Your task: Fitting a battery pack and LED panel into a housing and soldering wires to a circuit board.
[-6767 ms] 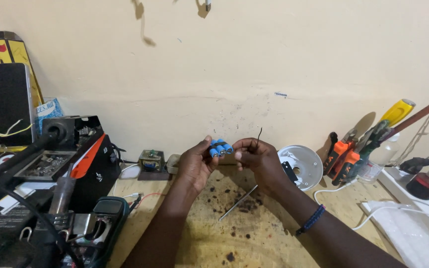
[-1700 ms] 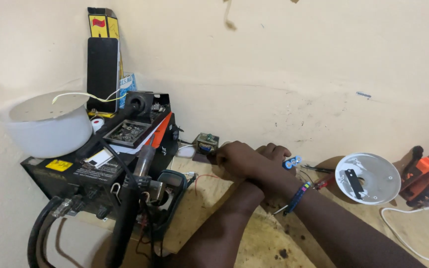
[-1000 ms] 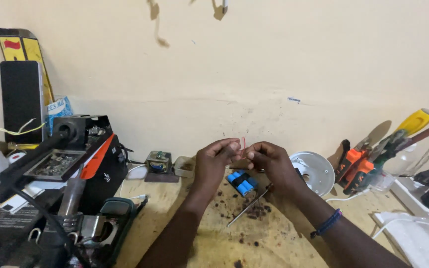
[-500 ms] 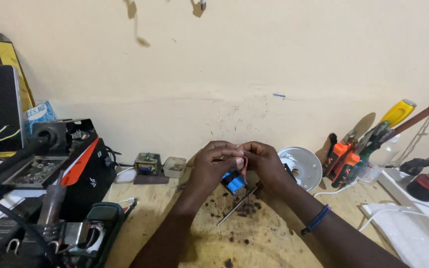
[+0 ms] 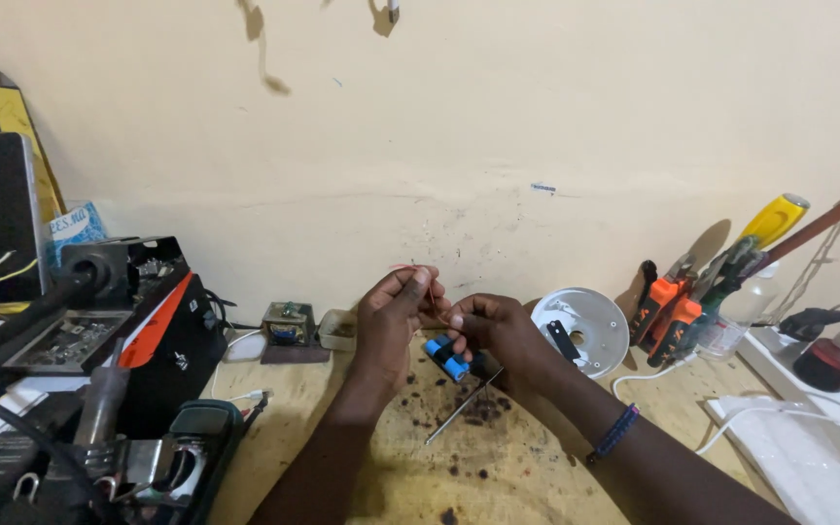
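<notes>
My left hand pinches a thin reddish wire between thumb and forefinger, the fingertips shut tight on its end; my right hand is curled, thumb and forefinger pressed together on the same lead lower down, with the small blue battery pack hanging just under its knuckles, above the wooden bench. Whether the pack rests in my palm or only dangles from the wire I cannot tell — the fingers hide that join.

To do this well I judge the lead wants to stay short and taut between the two pinches; any slack and the fine strands will likely splay. I would keep the pack close over the bench, so a slip costs nothing; and keep the bare end away from the thin metal rod lying just below my hands among the dark burn specks — a stray touch there could short the cells.

The white round lamp base sits near my right wrist, the black rework station well off to my left.
</notes>
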